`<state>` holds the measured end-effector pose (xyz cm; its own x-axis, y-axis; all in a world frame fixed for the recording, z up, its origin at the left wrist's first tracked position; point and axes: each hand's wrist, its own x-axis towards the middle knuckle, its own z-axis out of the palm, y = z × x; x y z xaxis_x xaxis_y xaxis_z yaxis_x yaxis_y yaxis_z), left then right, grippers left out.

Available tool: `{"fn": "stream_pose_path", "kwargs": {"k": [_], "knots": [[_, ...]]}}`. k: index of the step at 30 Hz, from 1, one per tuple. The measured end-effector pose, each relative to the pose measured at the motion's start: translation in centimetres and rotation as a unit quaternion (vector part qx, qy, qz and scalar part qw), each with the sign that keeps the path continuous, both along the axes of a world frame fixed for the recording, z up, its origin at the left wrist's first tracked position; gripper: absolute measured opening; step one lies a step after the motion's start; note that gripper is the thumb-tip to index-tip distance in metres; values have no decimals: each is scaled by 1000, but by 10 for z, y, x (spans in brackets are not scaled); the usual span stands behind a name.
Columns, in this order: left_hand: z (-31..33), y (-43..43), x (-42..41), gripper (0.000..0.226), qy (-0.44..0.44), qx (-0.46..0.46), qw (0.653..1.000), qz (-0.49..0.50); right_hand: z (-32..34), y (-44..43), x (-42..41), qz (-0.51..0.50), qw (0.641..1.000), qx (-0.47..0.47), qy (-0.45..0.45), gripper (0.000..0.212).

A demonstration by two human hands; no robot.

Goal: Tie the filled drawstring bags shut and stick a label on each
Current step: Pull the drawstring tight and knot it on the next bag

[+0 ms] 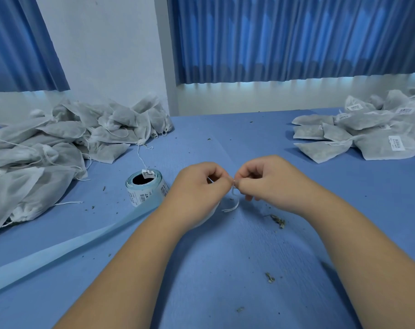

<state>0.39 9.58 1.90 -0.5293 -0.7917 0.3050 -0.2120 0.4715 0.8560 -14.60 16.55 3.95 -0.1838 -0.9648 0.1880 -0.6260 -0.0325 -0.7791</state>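
Note:
My left hand [197,186] and my right hand [270,181] meet at the middle of the blue table, fingers curled, both pinching a thin white drawstring [233,200] whose loose ends hang down between them. The white bag [210,216] it belongs to lies mostly hidden under my left hand and wrist. A roll of printed labels [145,187] stands just left of my left hand, with its pale blue backing strip [66,250] trailing toward the near left edge.
A heap of white unlabelled drawstring bags [52,148] covers the far left of the table. A pile of flat labelled bags [368,134] lies at the far right. Small dry herb crumbs [277,220] are scattered on the blue table [225,269]. Blue curtains hang behind.

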Motion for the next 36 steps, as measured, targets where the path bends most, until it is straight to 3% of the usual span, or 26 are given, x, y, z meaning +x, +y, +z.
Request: {"fn": "stream_pose_path", "kwargs": {"k": [7, 18, 36], "knots": [[10, 5, 4, 14, 69, 179, 979, -64, 1, 1, 2, 25, 999, -21, -30, 13], [8, -1, 5, 12, 107, 220, 966, -87, 3, 2, 4, 43, 998, -16, -38, 16], [9, -1, 8, 15, 47, 224, 968, -101, 6, 2, 3, 27, 996, 4, -90, 13]]}}
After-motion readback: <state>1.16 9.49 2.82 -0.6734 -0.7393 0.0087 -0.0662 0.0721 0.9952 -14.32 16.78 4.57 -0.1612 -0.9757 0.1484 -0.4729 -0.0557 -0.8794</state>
